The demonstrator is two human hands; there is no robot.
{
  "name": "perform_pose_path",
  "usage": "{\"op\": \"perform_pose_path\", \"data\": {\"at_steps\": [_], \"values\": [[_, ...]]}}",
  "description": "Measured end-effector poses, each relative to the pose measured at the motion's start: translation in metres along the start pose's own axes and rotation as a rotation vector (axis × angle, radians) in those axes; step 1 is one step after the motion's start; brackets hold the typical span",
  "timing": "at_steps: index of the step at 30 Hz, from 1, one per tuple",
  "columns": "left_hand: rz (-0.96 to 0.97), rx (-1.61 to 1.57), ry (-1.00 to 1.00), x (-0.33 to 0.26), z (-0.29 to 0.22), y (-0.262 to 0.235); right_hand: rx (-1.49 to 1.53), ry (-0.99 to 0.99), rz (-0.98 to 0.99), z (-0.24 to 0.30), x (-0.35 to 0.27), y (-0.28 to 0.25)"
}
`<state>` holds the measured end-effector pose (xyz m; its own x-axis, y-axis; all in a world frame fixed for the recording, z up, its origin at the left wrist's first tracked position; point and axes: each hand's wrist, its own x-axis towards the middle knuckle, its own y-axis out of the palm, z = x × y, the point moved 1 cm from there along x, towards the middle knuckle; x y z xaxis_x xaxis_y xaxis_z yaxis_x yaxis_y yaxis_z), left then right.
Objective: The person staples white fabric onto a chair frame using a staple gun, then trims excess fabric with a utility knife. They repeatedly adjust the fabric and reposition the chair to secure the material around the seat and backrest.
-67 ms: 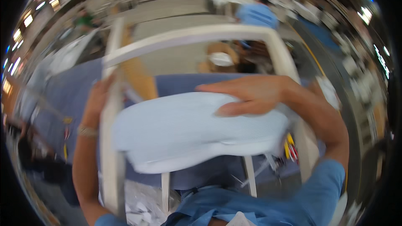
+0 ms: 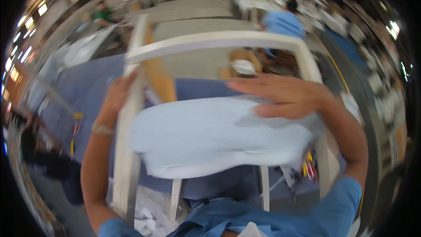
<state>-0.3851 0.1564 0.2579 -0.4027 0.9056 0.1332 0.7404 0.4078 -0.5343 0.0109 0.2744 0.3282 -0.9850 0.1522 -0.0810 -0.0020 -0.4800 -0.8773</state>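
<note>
The pad [image 2: 210, 134], pale blue-white with a fine-textured face, lies across the frame [image 2: 219, 39]; take its middle as the dial's hub. Handling it well calls, I judge, for a steady frame and a flat, light right palm moved evenly, since fingertips could pucker the soft face. The pad's near edge, towards 6 o'clock, runs wavy, so that side deserves the most care. Whether the pad is fixed or loose, I cannot tell.

The left hand [image 2: 117, 96], at 10 o'clock, is curled about the frame's left post [image 2: 125, 158], well apart from the right. The right hand [image 2: 291, 96], at 2 o'clock, is spread flat, fingers close together and thumb apart, over the pad's far edge, pinching nothing; blur hides whether it presses or just skims.

Red and yellow tools [image 2: 310, 166] lie on the blue bench [image 2: 193, 87] between 3 and 4 o'clock. Clear plastic [image 2: 151, 210] shows between 7 and 8. A box [image 2: 244, 57] stands past 12, and a co-worker [image 2: 284, 24] in blue is at 1.
</note>
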Motion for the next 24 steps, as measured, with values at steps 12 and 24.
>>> {"op": "perform_pose_path", "data": {"at_steps": [12, 24], "values": [[0.075, -0.339, -0.218, -0.008, -0.019, 0.0, -0.337, 0.112, -0.155, 0.031, -0.052, 0.007], [0.038, -0.187, -0.208, -0.013, -0.008, 0.006, 0.313, 1.336, -1.337, 0.092, -0.401, 0.223]]}}
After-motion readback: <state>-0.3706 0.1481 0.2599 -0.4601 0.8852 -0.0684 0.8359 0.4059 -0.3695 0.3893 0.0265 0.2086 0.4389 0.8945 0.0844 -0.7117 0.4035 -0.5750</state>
